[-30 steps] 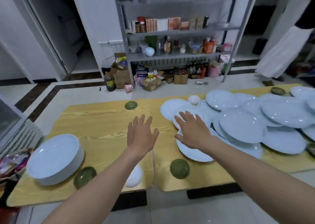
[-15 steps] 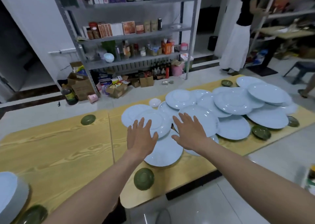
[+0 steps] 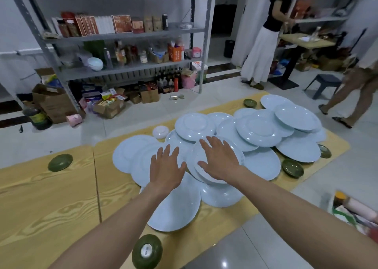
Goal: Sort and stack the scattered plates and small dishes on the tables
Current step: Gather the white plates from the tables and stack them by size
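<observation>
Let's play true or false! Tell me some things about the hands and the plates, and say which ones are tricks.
1. The left hand and the right hand are both open, with fingers spread. True.
2. The left hand holds a green dish. False: it holds nothing; the nearest green dish lies at the front edge of the table.
3. The right hand is over a pale blue plate. True.
4. All the plates sit in one neat stack. False: they lie scattered and overlapping.
</observation>
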The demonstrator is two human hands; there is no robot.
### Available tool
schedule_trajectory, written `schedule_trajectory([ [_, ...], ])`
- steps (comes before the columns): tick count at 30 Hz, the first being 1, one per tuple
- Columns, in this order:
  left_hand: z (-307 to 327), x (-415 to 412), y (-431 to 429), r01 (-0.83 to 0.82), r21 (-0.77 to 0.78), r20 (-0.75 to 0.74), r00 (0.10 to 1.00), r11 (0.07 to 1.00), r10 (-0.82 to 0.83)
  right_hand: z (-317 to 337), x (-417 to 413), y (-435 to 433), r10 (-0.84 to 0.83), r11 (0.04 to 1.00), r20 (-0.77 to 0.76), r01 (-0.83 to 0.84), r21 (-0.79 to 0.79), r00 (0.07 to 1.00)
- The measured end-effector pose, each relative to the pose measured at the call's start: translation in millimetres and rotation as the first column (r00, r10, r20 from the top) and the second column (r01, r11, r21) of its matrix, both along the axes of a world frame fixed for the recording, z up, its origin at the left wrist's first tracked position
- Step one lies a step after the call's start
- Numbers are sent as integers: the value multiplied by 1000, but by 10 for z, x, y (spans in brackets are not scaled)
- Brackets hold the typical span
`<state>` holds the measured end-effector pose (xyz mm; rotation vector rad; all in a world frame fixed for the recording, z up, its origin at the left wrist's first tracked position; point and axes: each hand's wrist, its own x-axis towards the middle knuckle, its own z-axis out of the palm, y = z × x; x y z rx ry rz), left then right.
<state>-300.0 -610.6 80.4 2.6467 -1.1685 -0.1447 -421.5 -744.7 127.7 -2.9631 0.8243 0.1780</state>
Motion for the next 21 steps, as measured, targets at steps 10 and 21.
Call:
schedule_trajectory([
  [10, -240, -108, -475, 57, 61, -69, 996, 997, -53, -208, -254, -580, -68, 996, -15, 69, 56, 998],
  [21, -431, -274, -823, 34, 93, -41, 999, 995, -30, -641, -524, -1051, -208, 950, 106, 175, 259, 972],
])
